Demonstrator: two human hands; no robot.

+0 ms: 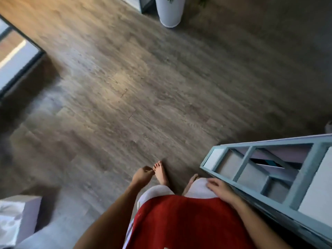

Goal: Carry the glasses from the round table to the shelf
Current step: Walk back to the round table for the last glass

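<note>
No glasses and no round table appear in this view. A blue-grey shelf unit (280, 169) with open compartments stands at the lower right. My right hand (220, 186) hangs beside its near edge, fingers loosely apart, holding nothing. My left hand (142, 175) hangs at my left side with the fingers curled in and nothing seen in it. Below me are my red top, white shorts and bare feet on the wooden floor (143, 78). The picture is blurred by motion.
A tall white planter (169, 11) stands at the far end of the floor, next to a dark-framed piece of furniture (143, 4). A window or glass door (16, 58) lies at the left. A white box-like object (19, 218) sits at the lower left.
</note>
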